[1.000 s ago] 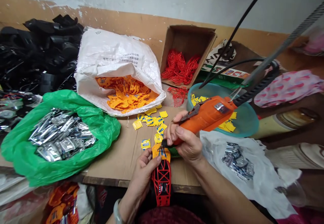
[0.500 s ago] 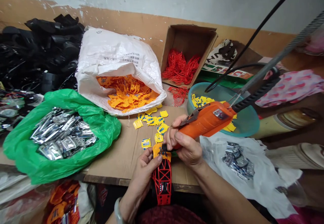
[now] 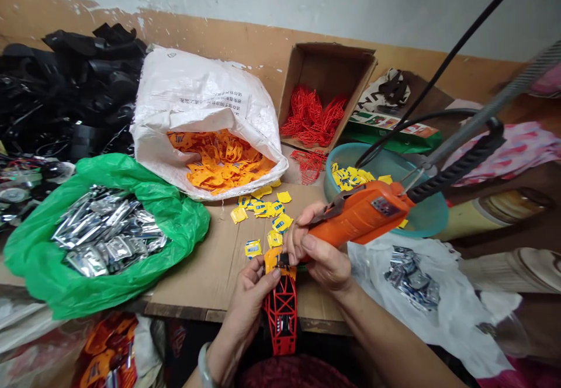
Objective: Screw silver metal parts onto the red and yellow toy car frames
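Observation:
My left hand (image 3: 252, 303) grips a red plastic lattice frame (image 3: 280, 324), which has an orange tag (image 3: 272, 259) at its upper end. My right hand (image 3: 319, 253) is wrapped around an orange hot glue gun (image 3: 359, 218). The gun's black tip sits against the orange tag. Small yellow-and-blue labels (image 3: 267, 215) lie scattered on a cardboard sheet (image 3: 205, 271) just above my hands.
A white woven sack (image 3: 197, 96) holds orange pieces, and a green bag (image 3: 175, 242) holds silver packets. A cardboard box (image 3: 326, 72) holds red lattices. A teal basin (image 3: 421, 212) and a white plastic bag (image 3: 456, 312) stand right. Black parts (image 3: 79, 90) pile left.
The glue gun has shifted slightly right and down, with its tip pressed closer to the orange tag. My left hand and the red frame have barely moved.

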